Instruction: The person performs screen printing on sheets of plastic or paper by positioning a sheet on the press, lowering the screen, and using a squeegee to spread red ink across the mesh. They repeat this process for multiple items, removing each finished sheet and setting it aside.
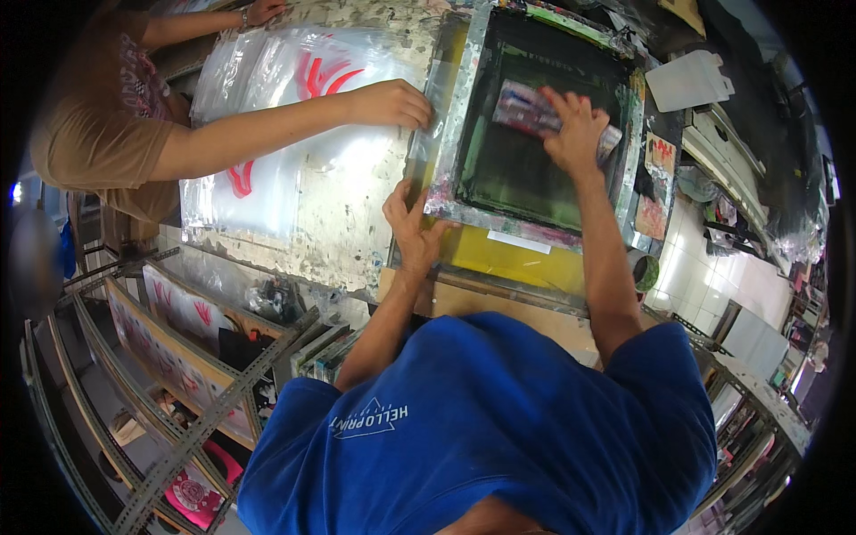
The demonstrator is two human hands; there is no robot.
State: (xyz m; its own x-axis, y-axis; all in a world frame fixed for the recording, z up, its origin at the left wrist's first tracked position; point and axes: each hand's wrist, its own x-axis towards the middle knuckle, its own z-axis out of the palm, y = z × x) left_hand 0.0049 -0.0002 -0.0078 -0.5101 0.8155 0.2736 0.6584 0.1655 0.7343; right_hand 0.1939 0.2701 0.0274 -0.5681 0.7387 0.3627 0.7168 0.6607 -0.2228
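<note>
The right hand's (575, 134) grip is closed on the scraper (517, 105), over the dark screen (513, 174) inside the frame (499, 223); the left hand (416, 230) sits open at its near-left corner. Even pressure and a still frame should help.

- Here's the screen frame (508, 223), right of the plastic sheets (267, 192) on the table (357, 196)!
- Inside it, the tool (520, 105), under the right hand (575, 134).
- Left hand (415, 230) at the near-left corner.
- Container (688, 82) beyond, right; rack (223, 410) near, left.
</note>
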